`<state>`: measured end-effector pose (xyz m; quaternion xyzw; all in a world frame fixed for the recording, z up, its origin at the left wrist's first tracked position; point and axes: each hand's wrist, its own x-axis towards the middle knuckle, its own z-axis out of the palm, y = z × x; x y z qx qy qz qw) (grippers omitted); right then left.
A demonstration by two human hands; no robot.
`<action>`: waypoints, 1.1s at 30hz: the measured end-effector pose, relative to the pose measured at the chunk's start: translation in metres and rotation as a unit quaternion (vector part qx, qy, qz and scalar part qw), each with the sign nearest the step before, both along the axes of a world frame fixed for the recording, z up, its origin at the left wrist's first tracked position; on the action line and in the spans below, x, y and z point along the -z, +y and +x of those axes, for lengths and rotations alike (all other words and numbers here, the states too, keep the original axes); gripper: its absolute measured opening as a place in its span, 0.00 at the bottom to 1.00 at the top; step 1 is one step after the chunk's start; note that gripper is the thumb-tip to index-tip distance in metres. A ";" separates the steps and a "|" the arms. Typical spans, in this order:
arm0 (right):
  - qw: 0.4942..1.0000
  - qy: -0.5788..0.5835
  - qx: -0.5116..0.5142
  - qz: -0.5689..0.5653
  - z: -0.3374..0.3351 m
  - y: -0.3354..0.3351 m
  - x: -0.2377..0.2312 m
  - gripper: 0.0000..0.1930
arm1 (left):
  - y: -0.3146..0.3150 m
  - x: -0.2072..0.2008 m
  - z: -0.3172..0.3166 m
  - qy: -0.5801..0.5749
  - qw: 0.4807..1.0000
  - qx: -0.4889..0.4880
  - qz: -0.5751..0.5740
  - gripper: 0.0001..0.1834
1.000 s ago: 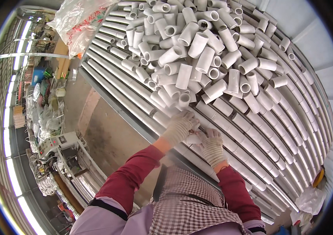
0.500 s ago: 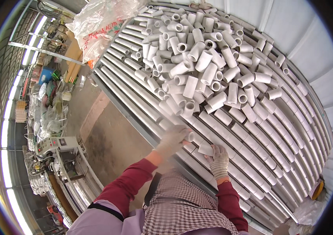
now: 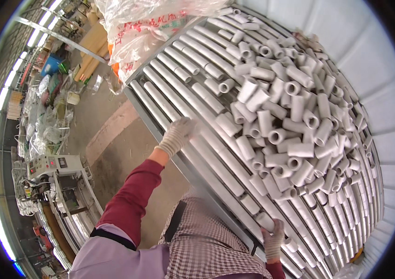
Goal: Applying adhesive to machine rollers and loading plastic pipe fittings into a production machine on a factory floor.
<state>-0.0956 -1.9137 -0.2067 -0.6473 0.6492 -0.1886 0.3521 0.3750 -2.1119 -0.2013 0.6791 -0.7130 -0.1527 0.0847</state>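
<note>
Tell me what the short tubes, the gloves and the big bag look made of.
Short tubes: probably rigid plastic, maybe ceramic; matte white, hollow, uniform walls, clean cut ends.
Gloves, on the left hand and right hand: knit fabric, likely cotton; off-white, ribbed cuff, woven texture.
Bag: thin clear plastic film; glossy, crinkled, see-through.

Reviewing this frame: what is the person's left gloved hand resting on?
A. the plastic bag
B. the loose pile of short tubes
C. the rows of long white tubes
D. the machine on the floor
C: the left hand lies on the long white tubes, apart from the loose pile.
</note>
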 end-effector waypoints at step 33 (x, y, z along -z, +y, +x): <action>0.937 -0.264 0.201 0.113 0.339 -0.265 0.016 0.20 | -0.186 0.084 0.007 -0.049 0.995 0.081 -0.043 0.22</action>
